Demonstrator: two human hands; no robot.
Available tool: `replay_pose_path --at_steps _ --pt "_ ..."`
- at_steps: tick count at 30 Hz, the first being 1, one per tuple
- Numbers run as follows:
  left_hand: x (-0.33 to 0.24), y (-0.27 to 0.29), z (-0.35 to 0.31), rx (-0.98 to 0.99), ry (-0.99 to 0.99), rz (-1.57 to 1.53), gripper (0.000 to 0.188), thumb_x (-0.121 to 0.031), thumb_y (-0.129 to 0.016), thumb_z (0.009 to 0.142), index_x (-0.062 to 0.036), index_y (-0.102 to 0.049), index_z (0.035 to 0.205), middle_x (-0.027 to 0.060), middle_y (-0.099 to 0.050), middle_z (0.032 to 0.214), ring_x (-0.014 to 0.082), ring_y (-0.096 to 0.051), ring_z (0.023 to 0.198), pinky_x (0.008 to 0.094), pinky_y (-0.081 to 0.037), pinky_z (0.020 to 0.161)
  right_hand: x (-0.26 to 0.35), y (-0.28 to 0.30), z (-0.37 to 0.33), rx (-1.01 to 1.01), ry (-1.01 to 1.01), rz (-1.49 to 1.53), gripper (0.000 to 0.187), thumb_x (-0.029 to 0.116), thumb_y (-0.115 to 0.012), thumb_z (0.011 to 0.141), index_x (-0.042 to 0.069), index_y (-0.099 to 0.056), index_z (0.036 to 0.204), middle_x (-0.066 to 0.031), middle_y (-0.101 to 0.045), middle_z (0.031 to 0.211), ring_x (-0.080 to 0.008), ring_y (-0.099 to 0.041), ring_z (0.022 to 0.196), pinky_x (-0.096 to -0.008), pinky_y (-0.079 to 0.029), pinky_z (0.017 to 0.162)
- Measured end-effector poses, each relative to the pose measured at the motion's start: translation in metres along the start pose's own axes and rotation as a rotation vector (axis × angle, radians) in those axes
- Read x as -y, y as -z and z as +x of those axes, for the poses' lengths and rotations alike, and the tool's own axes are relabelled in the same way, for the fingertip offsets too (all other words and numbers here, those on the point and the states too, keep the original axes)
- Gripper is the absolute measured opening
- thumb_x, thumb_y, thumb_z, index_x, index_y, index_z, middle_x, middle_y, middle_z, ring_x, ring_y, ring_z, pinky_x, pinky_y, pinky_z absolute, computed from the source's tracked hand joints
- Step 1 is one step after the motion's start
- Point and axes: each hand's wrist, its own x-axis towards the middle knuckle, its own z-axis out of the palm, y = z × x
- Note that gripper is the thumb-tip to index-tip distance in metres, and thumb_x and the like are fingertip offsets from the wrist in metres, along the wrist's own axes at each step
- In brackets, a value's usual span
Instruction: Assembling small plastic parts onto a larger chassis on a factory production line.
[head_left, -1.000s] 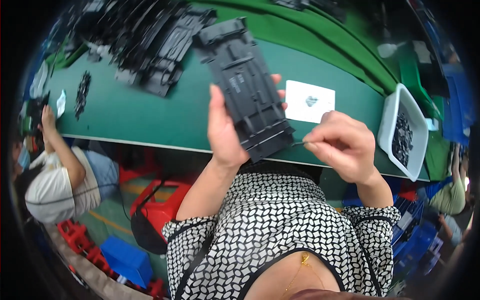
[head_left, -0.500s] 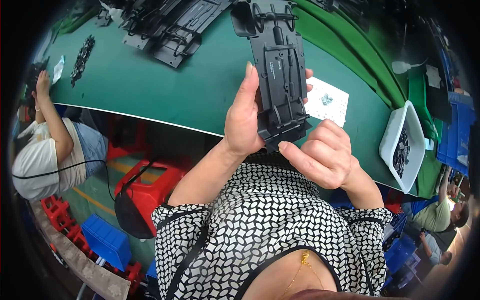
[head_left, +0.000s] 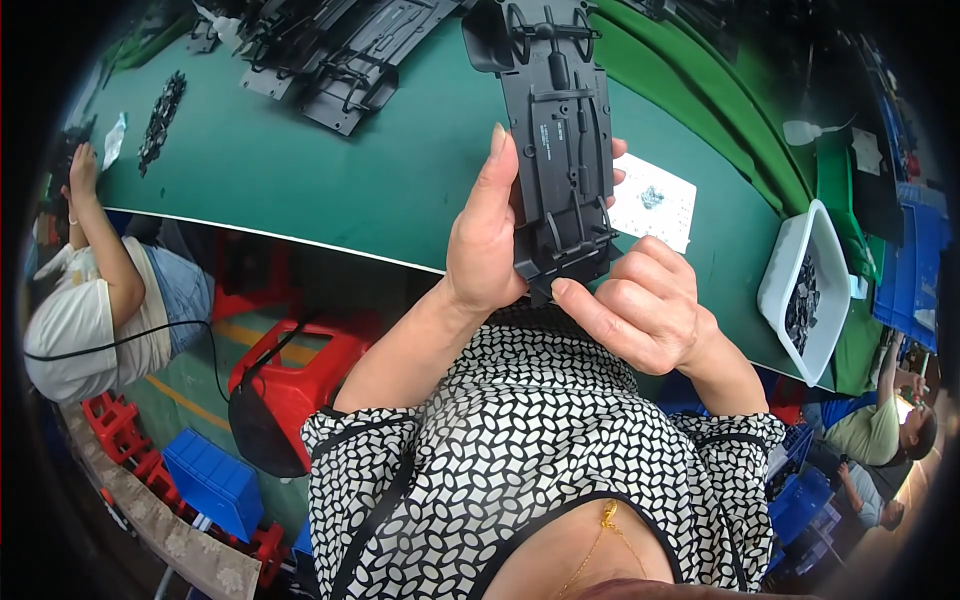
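Note:
A long black plastic toy-car chassis (head_left: 562, 150), with moulded axles and rods on its face, is held up in front of me over the table edge. Closed round it is my left hand (head_left: 490, 230), the thumb along the near left side and fingertips showing past its right side. My right hand (head_left: 640, 305) has curled fingers, its thumb and forefinger at the bottom end of the chassis. The thumb tip touches a small black flap (head_left: 542, 290) there. Whether a separate small part sits between those fingers is hidden.
More black chassis (head_left: 350, 80) lie on the green table (head_left: 270, 180) at the far left, near a strip of small black parts (head_left: 162, 122). A white card (head_left: 655, 200) lies behind my right hand. A white bin (head_left: 770, 290) holds black pieces. Another person (head_left: 90, 310) works at left.
My right hand has shifted very slightly up and left at the chassis's bottom end. My left hand keeps its hold, and the chassis stays almost still.

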Motion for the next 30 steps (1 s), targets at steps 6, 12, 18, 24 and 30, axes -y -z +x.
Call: replay_pose_path --at_steps 6,12,18,24,30 --pt "-0.0009 0.0001 0.0000 0.004 0.005 -0.001 0.064 -0.051 -0.020 0.098 0.0002 -0.037 0.132 0.0159 -0.049 0.127 0.0193 -0.053 0.109 0.0330 -0.046 0.093 0.0001 -0.0009 0.0012 0.001 0.013 -0.014 0.033 0.008 -0.065 0.054 0.001 -0.066 0.086 0.0038 -0.038 0.060 -0.0107 -0.038 0.052 -0.0254 -0.028 0.045" --pt "-0.0008 0.0004 0.0000 0.016 -0.006 0.015 0.065 -0.051 -0.019 0.098 0.0006 -0.039 0.131 0.0157 -0.049 0.127 0.0190 -0.053 0.109 0.0327 -0.046 0.093 0.0001 -0.0015 0.0018 0.014 0.012 -0.008 0.032 0.008 -0.065 0.054 0.001 -0.066 0.085 0.0035 -0.038 0.060 -0.0107 -0.038 0.052 -0.0253 -0.028 0.045" --pt "-0.0002 0.0004 -0.0001 0.009 -0.004 0.026 0.066 -0.052 -0.019 0.098 0.0005 -0.039 0.131 0.0157 -0.049 0.127 0.0186 -0.053 0.109 0.0325 -0.046 0.093 -0.0003 -0.0014 0.0012 0.030 -0.004 0.032 0.034 0.008 -0.063 0.053 0.000 -0.065 0.086 0.0031 -0.038 0.060 -0.0110 -0.038 0.052 -0.0258 -0.028 0.045" --pt "0.0006 0.0004 -0.0005 0.001 -0.009 0.043 0.066 -0.053 -0.020 0.097 0.0004 -0.039 0.132 0.0153 -0.050 0.126 0.0186 -0.052 0.110 0.0321 -0.046 0.093 0.0008 -0.0015 0.0011 0.035 -0.001 0.014 0.035 0.009 -0.062 0.052 -0.001 -0.065 0.086 0.0027 -0.037 0.060 -0.0114 -0.038 0.052 -0.0258 -0.028 0.045" --pt "0.0004 0.0001 -0.0009 -0.008 -0.008 0.031 0.066 -0.053 -0.020 0.097 0.0004 -0.039 0.132 0.0145 -0.050 0.126 0.0180 -0.052 0.110 0.0317 -0.046 0.092 0.0009 -0.0037 0.0008 0.035 0.009 0.006 0.036 0.009 -0.061 0.051 -0.002 -0.065 0.086 0.0027 -0.037 0.060 -0.0117 -0.038 0.052 -0.0260 -0.028 0.045"
